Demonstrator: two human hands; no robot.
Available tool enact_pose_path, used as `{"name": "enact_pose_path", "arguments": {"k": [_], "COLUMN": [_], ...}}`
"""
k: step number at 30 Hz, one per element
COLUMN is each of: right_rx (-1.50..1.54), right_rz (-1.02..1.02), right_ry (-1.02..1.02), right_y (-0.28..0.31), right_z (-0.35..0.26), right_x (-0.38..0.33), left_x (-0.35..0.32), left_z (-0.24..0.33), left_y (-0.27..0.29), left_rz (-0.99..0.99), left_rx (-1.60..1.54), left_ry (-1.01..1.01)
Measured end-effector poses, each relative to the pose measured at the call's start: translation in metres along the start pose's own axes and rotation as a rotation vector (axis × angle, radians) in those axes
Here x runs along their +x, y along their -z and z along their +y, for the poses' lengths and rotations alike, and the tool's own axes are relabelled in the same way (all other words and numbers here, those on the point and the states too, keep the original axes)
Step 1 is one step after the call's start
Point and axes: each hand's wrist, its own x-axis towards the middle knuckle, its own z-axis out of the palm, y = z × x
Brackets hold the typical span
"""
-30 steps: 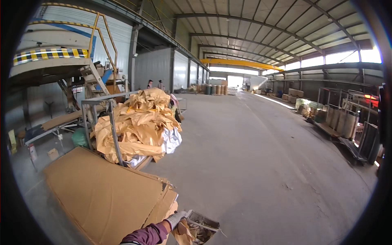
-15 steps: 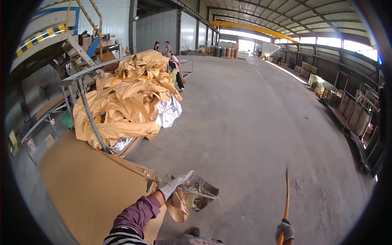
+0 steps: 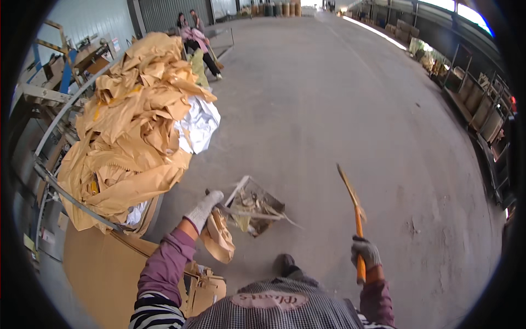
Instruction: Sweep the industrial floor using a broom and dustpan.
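My left hand (image 3: 204, 209), in a pale glove, is closed around the handle of a dustpan (image 3: 274, 204). Scraps and debris (image 3: 253, 204) lie inside the pan, which is just off or on the floor; I cannot tell which. A crumpled piece of brown paper (image 3: 218, 239) hangs just below this hand, beside the pan. On the right, my gloved right hand (image 3: 366, 252) grips the orange handle of a broom (image 3: 357, 211). Its narrow, yellowish end points forward and slightly left. Motion blurs that end.
A tall heap of crumpled brown paper (image 3: 129, 131) fills a metal-framed cart (image 3: 82, 200) on the left, with white sheeting (image 3: 198, 125) at its side. Flat cardboard (image 3: 104, 274) lies near me. Two people (image 3: 193, 35) are beyond the heap. Racks (image 3: 476, 104) line the right side.
The view has tipped downward and shows more of my body. The broom has swung left and its end now leans forward-left. The dustpan stays in my left hand, with paper beside it.
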Motion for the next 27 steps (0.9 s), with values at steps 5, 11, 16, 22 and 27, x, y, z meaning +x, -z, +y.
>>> {"name": "enact_pose_path", "arguments": {"k": [5, 11, 16, 22, 27], "right_rx": [0.249, 0.426, 0.261, 0.221, -0.059], "right_rz": [-0.055, -0.062, -0.171, 0.051, -0.097], "right_ry": [-0.139, -0.274, -0.177, -0.267, -0.209], "right_y": [-0.145, -0.224, -0.272, -0.320, -0.378], "right_z": [-0.094, -0.137, -0.161, -0.215, -0.274], "right_x": [0.144, 0.300, 0.350, 0.437, 0.565], "left_x": [0.114, 0.266, 0.395, 0.595, 0.733], "left_z": [0.099, 0.163, 0.218, 0.279, 0.358], "left_y": [0.005, 0.035, 0.057, 0.070, 0.060], "left_rz": [0.089, 0.002, 0.026, 0.053, 0.138], "left_rx": [-0.043, -0.023, -0.071, 0.082, 0.062], "left_ry": [0.037, -0.042, -0.021, -0.148, 0.020]}}
